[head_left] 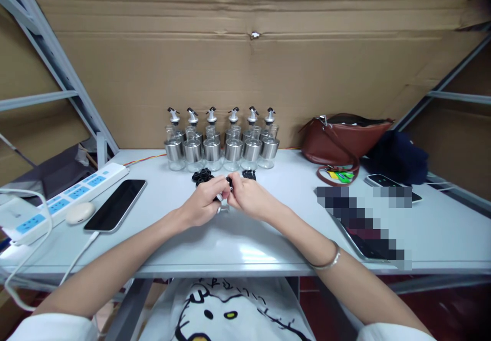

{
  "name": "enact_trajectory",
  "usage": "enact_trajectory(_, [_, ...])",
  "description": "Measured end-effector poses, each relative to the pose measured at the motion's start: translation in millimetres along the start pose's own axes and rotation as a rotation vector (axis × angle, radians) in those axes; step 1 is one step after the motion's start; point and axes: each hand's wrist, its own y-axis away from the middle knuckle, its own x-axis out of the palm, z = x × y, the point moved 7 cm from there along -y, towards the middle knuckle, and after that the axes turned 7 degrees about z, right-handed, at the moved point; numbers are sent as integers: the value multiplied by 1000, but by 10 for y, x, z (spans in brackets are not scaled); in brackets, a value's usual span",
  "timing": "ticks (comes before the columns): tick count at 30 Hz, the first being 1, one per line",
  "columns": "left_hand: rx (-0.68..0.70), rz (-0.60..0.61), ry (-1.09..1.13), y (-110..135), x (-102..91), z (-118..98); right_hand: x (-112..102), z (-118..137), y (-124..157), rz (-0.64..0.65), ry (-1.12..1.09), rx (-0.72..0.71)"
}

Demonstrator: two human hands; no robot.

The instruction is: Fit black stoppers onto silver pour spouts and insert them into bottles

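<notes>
My left hand (pixel 204 203) is closed around a small silver-and-black pourer spout (pixel 222 208), mostly hidden by the fingers. Pressed close beside it, my right hand (pixel 249 196) pinches the black end (pixel 230 182) of the same piece. Just beyond my left hand lies a heap of round black plastic parts (pixel 201 176). A smaller group of black pieces (pixel 249 175) rests behind my right hand. Farther back stands a front row of glass bottles with steel sleeves (pixel 213 152) and open necks. Behind them, a second row carries silver pourers with black flip tops (pixel 211 115).
On the left are a white power strip (pixel 76 192), a round beige case (pixel 80 212) and a charging phone (pixel 115 205). A brown handbag (pixel 341 139), a dark cloth item (pixel 399 157) and another phone (pixel 393 187) sit at the right. Cardboard (pixel 245 75) walls the back.
</notes>
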Motion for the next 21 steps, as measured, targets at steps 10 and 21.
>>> enact_trajectory(10, [-18,79,33,-6,-41,112,-5,-69,0,-58,-36,-87])
enact_trajectory(21, [72,-7,-463,23,-104,136,-304,-831,34,-314,-73,91])
